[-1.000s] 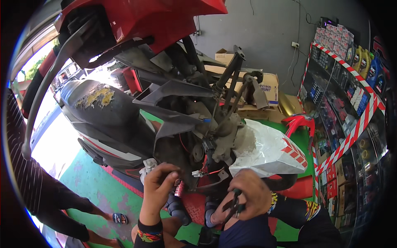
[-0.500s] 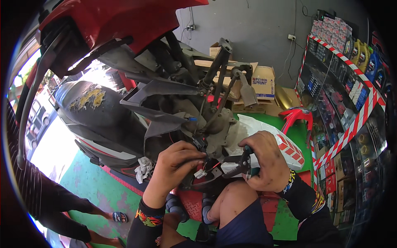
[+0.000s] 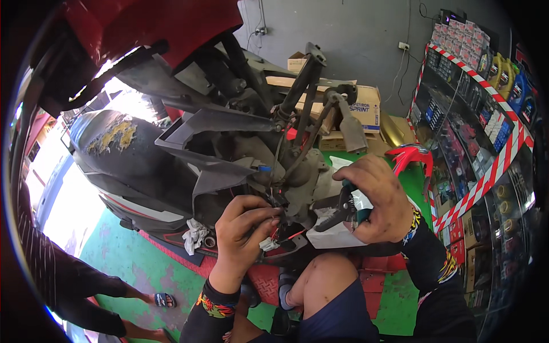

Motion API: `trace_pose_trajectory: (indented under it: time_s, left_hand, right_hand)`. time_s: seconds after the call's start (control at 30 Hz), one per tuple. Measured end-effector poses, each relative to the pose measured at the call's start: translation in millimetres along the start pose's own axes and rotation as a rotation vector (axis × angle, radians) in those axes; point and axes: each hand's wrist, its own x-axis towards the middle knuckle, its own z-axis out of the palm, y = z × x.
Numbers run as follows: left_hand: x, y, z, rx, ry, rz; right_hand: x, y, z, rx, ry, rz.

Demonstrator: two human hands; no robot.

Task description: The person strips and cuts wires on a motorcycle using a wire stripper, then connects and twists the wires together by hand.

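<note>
In front of me stands a partly stripped scooter (image 3: 200,128) with its dark frame parts and wiring bared. My left hand (image 3: 243,226) is closed, thumb and fingertips pinching thin wires low on the scooter's front. A red wire (image 3: 295,234) sticks out to the right of those fingertips, and a white connector (image 3: 267,244) hangs just below them. My right hand (image 3: 377,200) is wrapped round the dark green handles of wire-stripping pliers (image 3: 343,208). The pliers' black head points left, a little above and to the right of the red wire's end, seemingly apart from it.
A white panel (image 3: 334,239) lies behind the pliers. Cardboard boxes (image 3: 363,108) stand by the grey wall; a glass display case (image 3: 457,131) edged with striped tape is at right. A crumpled white rag (image 3: 197,233) rests on the red platform. Another person's legs (image 3: 97,280) are at left.
My right hand and the pliers have moved up and slightly right, off the red wire. My left hand keeps its pinch at the wires. The view has shifted a little.
</note>
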Motion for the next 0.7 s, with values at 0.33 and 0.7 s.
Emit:
trace_pose_trajectory:
  time_s: [0.33,0.7]
  left_hand:
    - [-9,-6,-13,-0.096,-0.024,-0.069]
    - [-14,-5,-25,-0.213,-0.038,-0.254]
  right_hand:
    - [-19,-12,21,0.129,0.014,0.117]
    - [-53,-43,66,0.678,0.153,0.357]
